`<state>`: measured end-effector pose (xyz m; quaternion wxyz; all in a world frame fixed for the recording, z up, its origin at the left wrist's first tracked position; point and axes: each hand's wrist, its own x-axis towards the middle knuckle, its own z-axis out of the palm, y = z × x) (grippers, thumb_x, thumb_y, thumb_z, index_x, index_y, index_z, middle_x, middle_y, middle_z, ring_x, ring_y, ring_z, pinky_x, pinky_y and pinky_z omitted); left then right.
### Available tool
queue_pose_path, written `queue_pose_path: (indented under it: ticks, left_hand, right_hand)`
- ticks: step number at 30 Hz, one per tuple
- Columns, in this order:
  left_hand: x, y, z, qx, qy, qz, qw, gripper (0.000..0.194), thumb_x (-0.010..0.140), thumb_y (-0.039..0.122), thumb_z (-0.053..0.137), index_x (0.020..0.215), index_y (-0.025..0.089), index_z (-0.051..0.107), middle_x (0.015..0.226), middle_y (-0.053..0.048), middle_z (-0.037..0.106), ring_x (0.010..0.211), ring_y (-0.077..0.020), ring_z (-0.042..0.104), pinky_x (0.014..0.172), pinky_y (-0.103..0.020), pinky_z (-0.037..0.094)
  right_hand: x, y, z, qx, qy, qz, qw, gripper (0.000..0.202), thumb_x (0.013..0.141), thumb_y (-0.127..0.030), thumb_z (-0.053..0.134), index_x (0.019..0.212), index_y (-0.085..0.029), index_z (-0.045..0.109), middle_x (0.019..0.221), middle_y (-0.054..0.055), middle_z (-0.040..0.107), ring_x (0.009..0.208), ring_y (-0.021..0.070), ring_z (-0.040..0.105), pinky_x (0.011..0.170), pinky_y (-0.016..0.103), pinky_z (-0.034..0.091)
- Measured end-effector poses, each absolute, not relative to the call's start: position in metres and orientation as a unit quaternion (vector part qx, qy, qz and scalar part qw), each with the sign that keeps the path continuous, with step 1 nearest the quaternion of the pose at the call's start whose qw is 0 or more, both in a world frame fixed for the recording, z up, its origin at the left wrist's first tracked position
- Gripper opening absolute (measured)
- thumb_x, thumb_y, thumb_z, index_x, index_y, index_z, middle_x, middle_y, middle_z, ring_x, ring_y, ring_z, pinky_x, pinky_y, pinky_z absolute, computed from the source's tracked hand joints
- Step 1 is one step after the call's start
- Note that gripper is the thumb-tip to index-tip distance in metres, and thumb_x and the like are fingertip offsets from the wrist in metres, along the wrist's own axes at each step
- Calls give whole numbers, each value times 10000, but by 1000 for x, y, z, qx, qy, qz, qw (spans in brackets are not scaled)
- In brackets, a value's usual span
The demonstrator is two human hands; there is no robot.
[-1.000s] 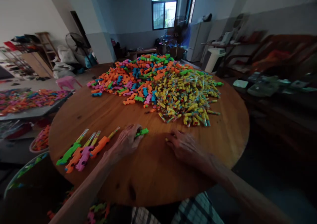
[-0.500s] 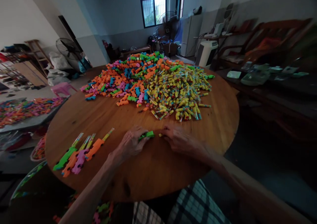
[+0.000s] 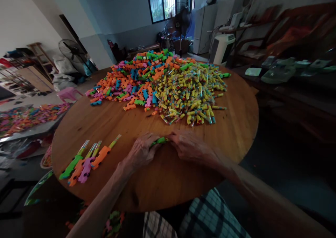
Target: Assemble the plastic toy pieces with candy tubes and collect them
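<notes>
My left hand [image 3: 144, 148] is closed round a green toy car [image 3: 161, 140], with the car's end sticking out to the right past the fingers. My right hand [image 3: 185, 145] pinches at that end; its fingertips meet the car, and the small yellow tube in them is almost wholly hidden. To the left lie several toy cars with clear-and-yellow tubes fixed in their ends: a green car [image 3: 70, 167], a pink car [image 3: 86, 169] and an orange car [image 3: 101, 157] among them.
Further back on the round wooden table [image 3: 126, 122] rises a heap of coloured toy cars [image 3: 123, 78], beside a pile of yellow tubes [image 3: 191, 90]. Another table of toy cars [image 3: 31, 117] stands at left. A pink stool [image 3: 69, 93] is behind it.
My right hand has moved left to the green car, closing the gap between them. The yellow tip seen in its fingers is now mostly hidden. The view has shifted slightly.
</notes>
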<state>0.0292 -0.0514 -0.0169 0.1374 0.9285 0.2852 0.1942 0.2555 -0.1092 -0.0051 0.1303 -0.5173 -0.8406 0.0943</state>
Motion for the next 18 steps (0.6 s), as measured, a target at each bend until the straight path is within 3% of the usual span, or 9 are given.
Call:
queue_pose_path:
  ticks: [11, 15, 18]
  left_hand:
    - [32, -53, -23, 944, 270, 174, 74, 206, 1042, 195, 390, 1044, 169, 595, 929, -81, 642, 883, -222, 572, 784, -355, 460]
    - [30, -60, -24, 940, 314, 135, 14, 217, 1041, 216, 399, 1170, 170, 567, 1176, -129, 641, 1058, -271, 578, 896, -425, 472]
    - [28, -62, -27, 939, 321, 127, 3, 309, 1041, 248, 417, 1336, 192, 490, 1405, -144, 552, 1267, -313, 515, 1023, -502, 441]
  right_hand:
    - [256, -103, -12, -488, -868, 51, 72, 309, 851, -104, 492, 1083, -114, 696, 1001, 133, 645, 626, 153, 446, 595, 338, 309]
    - [257, -101, -10, -473, -877, 53, 74, 283, 875, -112, 469, 1057, -116, 685, 1002, 134, 629, 642, 163, 442, 588, 349, 287]
    - [258, -101, -11, -460, -883, 64, 70, 270, 873, -123, 480, 1057, -126, 678, 1020, 122, 619, 631, 158, 431, 577, 356, 271]
